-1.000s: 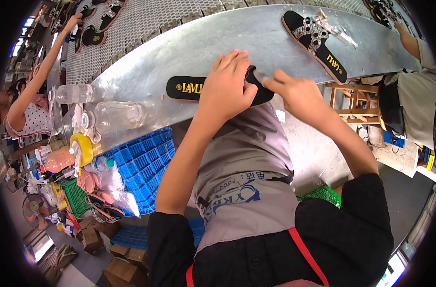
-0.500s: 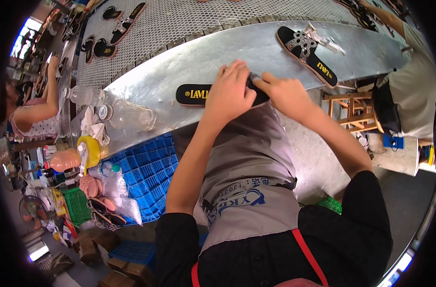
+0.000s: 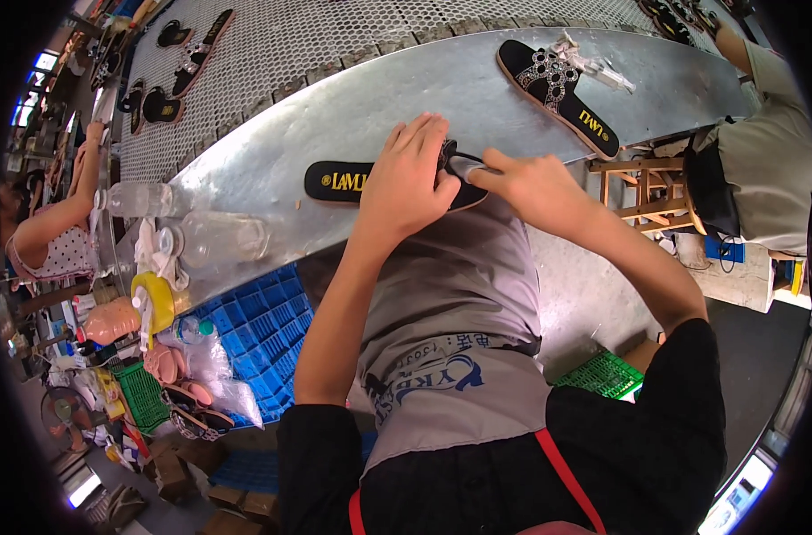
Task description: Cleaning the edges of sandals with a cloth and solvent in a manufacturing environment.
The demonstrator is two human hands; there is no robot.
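Note:
A black slide sandal (image 3: 339, 182) with yellow lettering on its insole lies across the near edge of the metal table. My left hand (image 3: 408, 178) is closed over its middle, covering much of the strap. At the toe end, my right hand (image 3: 529, 185) is closed in a pinch on a small pale grey piece (image 3: 464, 167) at the strap's opening; I cannot make out its kind. A matching sandal (image 3: 557, 98) with a ringed, jewelled strap lies farther right, with crumpled clear wrapping (image 3: 598, 69) beside its strap.
A mesh conveyor (image 3: 335, 40) carrying sandals runs behind the metal table (image 3: 290, 134). Clear plastic bottles (image 3: 223, 239), a white cloth and a yellow container (image 3: 156, 301) stand left, above a blue crate (image 3: 268, 334). A co-worker (image 3: 767, 152) sits right near a wooden stool (image 3: 642, 192); another works far left.
The view has shifted slightly. My right hand has drawn a little away from my left, and the pale grey piece and the strap's edge at the toe now show between them.

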